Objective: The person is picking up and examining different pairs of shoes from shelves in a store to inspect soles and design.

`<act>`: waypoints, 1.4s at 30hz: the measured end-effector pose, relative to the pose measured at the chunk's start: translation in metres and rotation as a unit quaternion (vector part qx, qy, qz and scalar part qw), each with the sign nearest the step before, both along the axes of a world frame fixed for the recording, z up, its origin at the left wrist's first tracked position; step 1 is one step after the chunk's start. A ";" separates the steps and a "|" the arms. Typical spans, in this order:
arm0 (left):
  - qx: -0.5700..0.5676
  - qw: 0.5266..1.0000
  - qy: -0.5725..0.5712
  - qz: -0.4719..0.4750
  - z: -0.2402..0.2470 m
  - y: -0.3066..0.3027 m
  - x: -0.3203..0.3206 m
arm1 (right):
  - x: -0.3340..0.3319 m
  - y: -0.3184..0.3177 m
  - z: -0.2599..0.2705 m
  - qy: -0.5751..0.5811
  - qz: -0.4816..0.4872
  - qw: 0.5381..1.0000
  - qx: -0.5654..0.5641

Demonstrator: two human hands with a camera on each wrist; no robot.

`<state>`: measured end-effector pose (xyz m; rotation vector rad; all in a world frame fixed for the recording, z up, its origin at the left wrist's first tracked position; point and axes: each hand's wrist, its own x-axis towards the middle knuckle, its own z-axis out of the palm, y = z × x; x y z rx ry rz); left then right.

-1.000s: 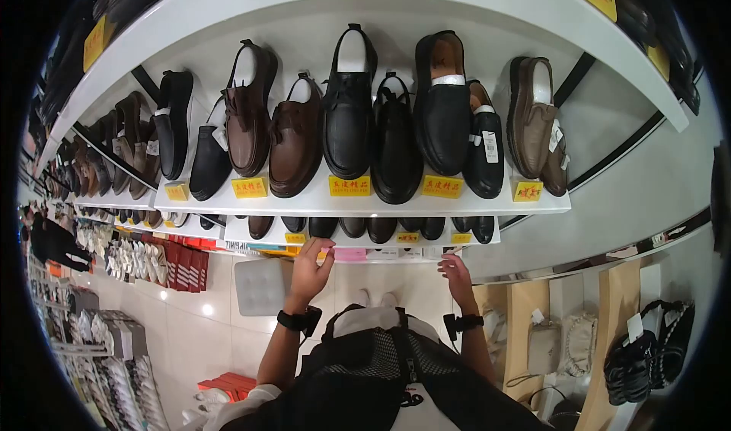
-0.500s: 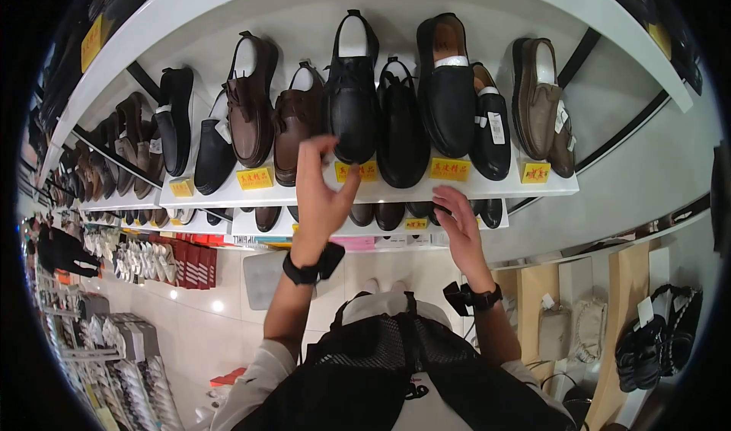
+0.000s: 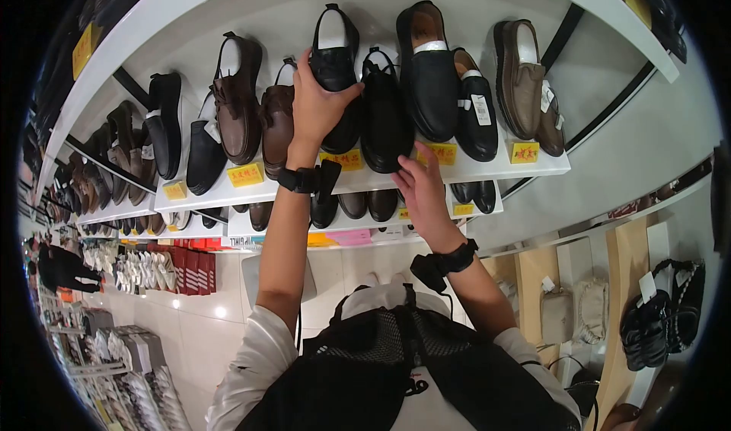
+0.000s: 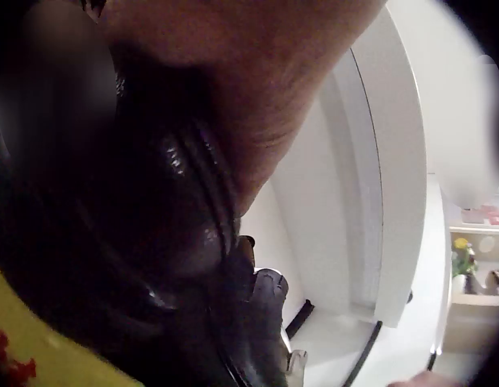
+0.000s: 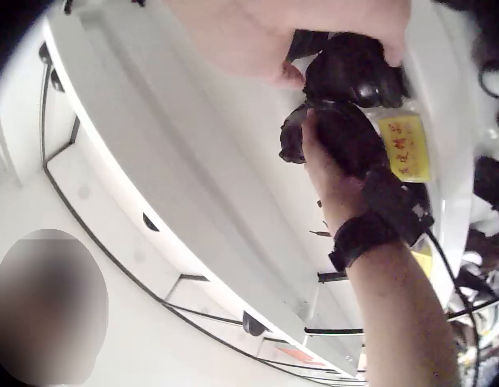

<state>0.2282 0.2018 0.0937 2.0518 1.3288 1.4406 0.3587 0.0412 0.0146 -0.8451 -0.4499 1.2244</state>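
On the white shelf (image 3: 502,172), a black lace-up shoe (image 3: 335,67) stands toe forward. My left hand (image 3: 314,111) grips it across the top, fingers along its left side and thumb on its right. Its dark leather (image 4: 169,218) fills much of the left wrist view. My right hand (image 3: 422,199) is lower down, fingers loosely bent, fingertips right at the toe of the neighbouring black shoe (image 3: 387,122). In the right wrist view the right hand (image 5: 290,32) spreads across the top, beside both black shoes.
Brown shoes (image 3: 240,111), a black loafer (image 3: 430,81) and a taupe shoe (image 3: 521,88) share the shelf. Yellow price cards (image 3: 525,152) line its front edge. A lower shelf holds more shoes. Handbags (image 3: 655,317) stand at right, and a grey stool (image 3: 297,279) is below.
Both hands have risen from below the shelf. The left hand has reached over the black lace-up shoe and taken hold of it; the right has come up to the neighbouring shoe's toe.
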 end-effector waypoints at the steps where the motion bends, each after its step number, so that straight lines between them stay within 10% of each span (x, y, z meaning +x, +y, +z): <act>1: 0.000 1.000 0.000 -0.001 -0.001 -0.001 0.000 | -0.002 0.001 0.001 0.000 -0.001 1.000 0.000; 10: 0.019 0.998 0.006 0.052 0.000 -0.010 -0.003 | -0.001 0.006 0.003 0.063 0.016 0.998 -0.002; 18: 0.039 0.996 0.033 0.077 0.004 -0.015 -0.006 | -0.024 0.035 0.004 -0.201 -0.029 0.978 -0.051; 42: 0.099 0.989 -0.110 0.032 0.006 -0.054 -0.035 | -0.026 0.031 0.005 -0.200 -0.008 0.980 -0.005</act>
